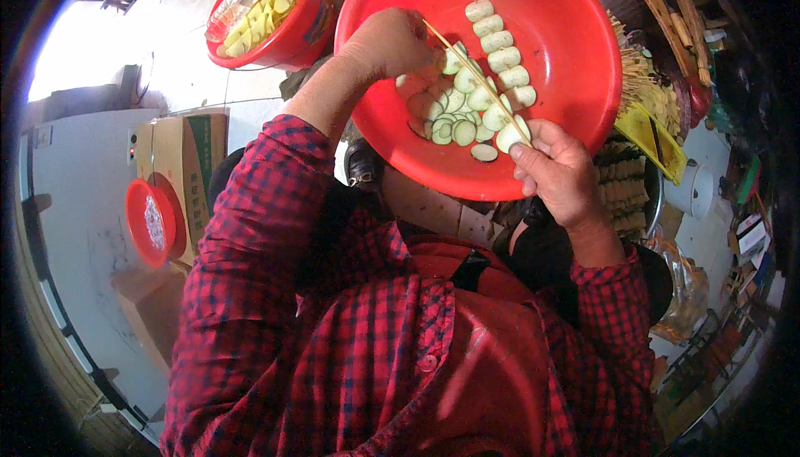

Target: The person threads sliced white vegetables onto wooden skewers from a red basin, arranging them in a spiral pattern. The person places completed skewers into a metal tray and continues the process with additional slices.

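My right hand (pixel 559 166) grips the lower end of a thin wooden skewer (pixel 449 41). Several pale green vegetable slices (pixel 481 96) with green rims are threaded along it. My left hand (pixel 397 44) is near the skewer's upper end, with its fingers blurred and partly turned away; whether they hold anything cannot be made out. Beneath lies a large red plastic basin (pixel 562 38). Loose thin slices (pixel 453 116) lie heaped in the basin, left of the skewer. To the skewer's right, thick whitish pieces (pixel 501 59) rest in a row, apparently on another skewer.
A red bucket (pixel 294 51) of yellow slices (pixel 269 16) stands at upper left. Below it are a cardboard box (pixel 206 138) and a small red bowl (pixel 140 219). On the right are bundled skewers (pixel 632 73), a yellow tray (pixel 656 151) and a white tub (pixel 694 191).
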`<action>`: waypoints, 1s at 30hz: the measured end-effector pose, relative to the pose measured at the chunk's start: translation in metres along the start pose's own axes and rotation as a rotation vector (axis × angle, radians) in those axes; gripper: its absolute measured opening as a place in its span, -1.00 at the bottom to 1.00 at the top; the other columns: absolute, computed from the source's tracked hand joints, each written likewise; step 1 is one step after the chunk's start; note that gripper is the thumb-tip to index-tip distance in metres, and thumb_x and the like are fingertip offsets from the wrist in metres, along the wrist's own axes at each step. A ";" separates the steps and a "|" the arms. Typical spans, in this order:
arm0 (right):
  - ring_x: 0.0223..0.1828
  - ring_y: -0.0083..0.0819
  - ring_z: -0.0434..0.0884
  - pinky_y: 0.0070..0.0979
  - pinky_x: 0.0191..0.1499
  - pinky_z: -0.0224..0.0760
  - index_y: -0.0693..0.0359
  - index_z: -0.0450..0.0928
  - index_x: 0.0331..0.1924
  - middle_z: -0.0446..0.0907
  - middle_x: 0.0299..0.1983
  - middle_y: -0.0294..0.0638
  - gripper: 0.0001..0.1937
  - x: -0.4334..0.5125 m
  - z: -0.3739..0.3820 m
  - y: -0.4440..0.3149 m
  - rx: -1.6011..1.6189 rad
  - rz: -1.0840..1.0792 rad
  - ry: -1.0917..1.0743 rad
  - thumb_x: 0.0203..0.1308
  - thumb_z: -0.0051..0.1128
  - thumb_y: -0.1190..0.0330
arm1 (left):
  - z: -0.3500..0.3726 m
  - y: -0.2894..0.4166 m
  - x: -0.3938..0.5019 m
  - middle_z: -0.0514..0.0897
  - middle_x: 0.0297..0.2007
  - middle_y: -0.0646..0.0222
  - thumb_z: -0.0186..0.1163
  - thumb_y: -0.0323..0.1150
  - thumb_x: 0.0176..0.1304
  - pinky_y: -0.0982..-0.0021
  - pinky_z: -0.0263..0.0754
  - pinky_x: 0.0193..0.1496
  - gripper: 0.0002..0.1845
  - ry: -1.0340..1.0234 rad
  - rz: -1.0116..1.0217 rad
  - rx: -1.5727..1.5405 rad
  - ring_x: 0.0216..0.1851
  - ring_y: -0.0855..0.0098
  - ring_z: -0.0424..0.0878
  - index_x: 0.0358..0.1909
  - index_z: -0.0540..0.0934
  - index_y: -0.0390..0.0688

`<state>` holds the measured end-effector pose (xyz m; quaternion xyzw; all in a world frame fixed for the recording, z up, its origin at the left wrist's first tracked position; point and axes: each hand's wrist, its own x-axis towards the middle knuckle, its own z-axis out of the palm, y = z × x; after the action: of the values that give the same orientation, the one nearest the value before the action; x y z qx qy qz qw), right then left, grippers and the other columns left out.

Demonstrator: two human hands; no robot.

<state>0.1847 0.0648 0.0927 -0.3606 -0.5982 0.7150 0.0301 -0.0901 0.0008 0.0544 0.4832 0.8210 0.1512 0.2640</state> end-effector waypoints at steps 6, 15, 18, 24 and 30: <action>-0.48 -0.71 0.42 -0.76 -0.50 0.32 0.30 0.48 -0.03 0.54 -0.37 -0.34 -0.78 0.001 -0.002 0.003 -0.016 -0.003 0.001 0.28 0.03 0.43 | 0.006 -0.004 0.007 0.66 -0.37 0.28 0.20 -0.35 0.15 0.40 0.56 -0.29 -0.78 0.077 -0.165 -0.804 -0.33 0.38 0.65 -0.23 0.60 -0.27; -0.47 -0.71 0.42 -0.76 -0.50 0.33 0.29 0.49 -0.04 0.55 -0.34 -0.33 -0.78 0.002 -0.001 0.005 -0.019 0.009 0.001 0.27 0.04 0.44 | 0.009 -0.002 0.007 0.65 -0.38 0.34 0.14 -0.40 0.24 0.42 0.58 -0.35 -0.87 0.171 -0.222 -0.975 -0.38 0.45 0.64 -0.26 0.59 -0.23; -0.47 -0.71 0.42 -0.76 -0.51 0.33 0.29 0.48 -0.03 0.56 -0.33 -0.33 -0.78 0.002 -0.001 0.005 -0.008 -0.001 -0.002 0.27 0.04 0.44 | 0.010 0.000 0.007 0.65 -0.37 0.35 0.15 -0.38 0.25 0.42 0.58 -0.37 -0.86 0.171 -0.223 -0.966 -0.39 0.45 0.64 -0.27 0.59 -0.23; -0.48 -0.71 0.41 -0.76 -0.51 0.32 0.29 0.48 -0.06 0.55 -0.35 -0.34 -0.80 0.002 -0.001 0.006 -0.003 -0.009 -0.007 0.27 0.03 0.45 | 0.010 0.003 0.007 0.65 -0.36 0.34 0.14 -0.38 0.25 0.40 0.60 -0.34 -0.86 0.164 -0.236 -0.986 -0.37 0.43 0.64 -0.26 0.58 -0.23; -0.49 -0.73 0.41 -0.75 -0.52 0.31 0.29 0.46 -0.02 0.55 -0.35 -0.34 -0.78 0.004 0.001 0.009 -0.036 -0.019 -0.022 0.27 0.05 0.47 | 0.010 0.004 0.005 0.66 -0.26 0.34 0.05 -0.39 0.32 0.31 0.63 -0.17 -0.82 0.101 -0.201 -0.920 -0.28 0.39 0.66 -0.12 0.56 -0.20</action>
<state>0.1848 0.0633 0.0832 -0.3473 -0.6145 0.7079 0.0239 -0.0832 0.0070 0.0470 0.2262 0.7234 0.4960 0.4236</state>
